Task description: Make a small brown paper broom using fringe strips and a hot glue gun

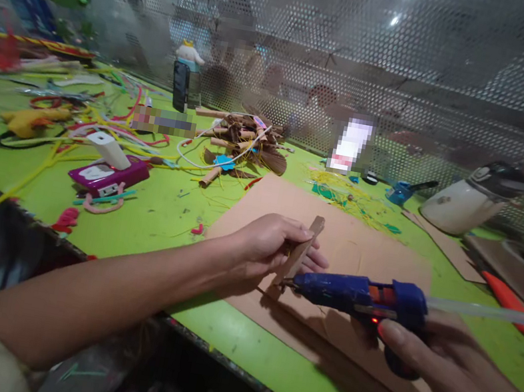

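Observation:
My left hand (pixel 278 246) pinches a narrow brown cardboard strip (pixel 302 247), holding it tilted above a sheet of brown cardboard (pixel 374 249). In my right hand (pixel 441 356) is a blue glue gun (pixel 346 292), its red light lit and a clear glue stick (pixel 489 313) sticking out of its back. The nozzle is at the lower end of the strip; whether it touches cannot be made out. Under the hands, a long dark brown piece (pixel 345 359) lies along the near part of the sheet.
On the green table (pixel 161 219) are a purple box with a white plug (pixel 108 172), a pile of brown cardboard pieces (pixel 242 138), coloured pipe cleaners, a lit phone (pixel 351 144), a white kettle (pixel 469 199) and an orange-red tool (pixel 516 308). A perforated metal panel (pixel 416 68) stands behind.

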Demonstrator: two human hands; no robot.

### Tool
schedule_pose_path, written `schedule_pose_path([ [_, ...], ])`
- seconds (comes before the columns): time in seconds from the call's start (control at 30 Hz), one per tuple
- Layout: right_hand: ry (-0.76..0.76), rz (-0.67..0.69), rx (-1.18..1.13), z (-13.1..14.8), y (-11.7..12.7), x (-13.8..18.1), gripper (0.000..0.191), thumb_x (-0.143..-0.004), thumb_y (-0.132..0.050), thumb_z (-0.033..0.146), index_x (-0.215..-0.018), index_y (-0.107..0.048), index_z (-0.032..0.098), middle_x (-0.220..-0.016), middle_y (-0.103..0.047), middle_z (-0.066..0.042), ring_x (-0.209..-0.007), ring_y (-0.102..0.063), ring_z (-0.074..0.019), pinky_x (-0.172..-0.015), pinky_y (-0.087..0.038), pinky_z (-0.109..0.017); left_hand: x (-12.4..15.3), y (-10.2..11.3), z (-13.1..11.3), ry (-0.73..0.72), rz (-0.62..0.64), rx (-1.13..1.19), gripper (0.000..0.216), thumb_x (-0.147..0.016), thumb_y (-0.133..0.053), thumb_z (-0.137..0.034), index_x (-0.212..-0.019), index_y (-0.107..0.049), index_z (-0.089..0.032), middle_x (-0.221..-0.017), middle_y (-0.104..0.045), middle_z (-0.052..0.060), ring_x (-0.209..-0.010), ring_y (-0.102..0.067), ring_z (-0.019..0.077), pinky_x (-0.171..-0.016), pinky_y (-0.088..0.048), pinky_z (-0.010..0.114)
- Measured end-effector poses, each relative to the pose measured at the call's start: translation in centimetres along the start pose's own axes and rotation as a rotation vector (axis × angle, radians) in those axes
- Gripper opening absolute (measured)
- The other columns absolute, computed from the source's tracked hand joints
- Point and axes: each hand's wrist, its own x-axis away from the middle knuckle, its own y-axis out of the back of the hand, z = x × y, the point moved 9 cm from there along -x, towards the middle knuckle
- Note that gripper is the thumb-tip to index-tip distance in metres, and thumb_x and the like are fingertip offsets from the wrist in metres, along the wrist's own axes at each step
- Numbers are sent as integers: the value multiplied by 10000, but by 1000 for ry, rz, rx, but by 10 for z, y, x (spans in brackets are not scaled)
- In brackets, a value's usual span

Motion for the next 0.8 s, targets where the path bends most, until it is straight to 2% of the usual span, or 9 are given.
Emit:
schedule_pose_path([
  [0.1, 8, 24, 12, -6, 0, 0, 369, -812, -541, 491, -659, -675, 184, -537, -556, -18, -468, -467, -142, -392, -370, -214, 1, -1, 1, 17, 5, 26, 199, -863, -401, -117, -756, -564, -76, -707, -675, 151, -599, -650, 169, -615, -508, 284],
  [0.23, 31, -27, -79, -6, 4, -2, 368, -804, -551, 490, -627, -641, 181, -557, -562, -18, -467, -457, -130, -396, -350, -214, 0, -2, 1, 12, 5, 34, 226, -861, -391, -96, -724, -570, -77, -682, -674, 150, -574, -639, 160, -595, -500, 269],
  [0.4, -44, -106, -140, -7, 9, -4, 430, -804, -548, 527, -580, -621, 167, -577, -568, -33, -517, -475, -136, -457, -358, -229, -2, 5, -4, -42, -51, 55, 174, -825, -464, -61, -720, -601, -82, -650, -666, 102, -581, -630, 133, -627, -505, 231],
  [0.5, -52, -82, -140, -10, 7, -4, 433, -805, -544, 532, -587, -618, 165, -572, -556, -29, -516, -481, -139, -461, -368, -233, -1, 1, -2, -14, 0, 73, 170, -839, -449, -76, -742, -589, -78, -670, -672, 120, -578, -638, 150, -613, -517, 258],
  [0.67, 60, 17, -114, -1, -2, -4, 370, -808, -546, 497, -643, -657, 185, -596, -598, -21, -528, -513, -150, -485, -427, -238, 2, -5, 3, 77, 51, 71, 295, -879, -356, -113, -735, -603, -43, -692, -674, 162, -589, -657, 170, -607, -520, 276],
  [0.8, -2, -49, -236, 1, 2, -2, 384, -767, -580, 528, -611, -666, 188, -595, -607, -26, -564, -537, -163, -533, -454, -250, 2, -5, 1, 91, 61, 48, 322, -882, -357, -128, -734, -625, -31, -698, -678, 165, -608, -662, 174, -663, -516, 288],
])
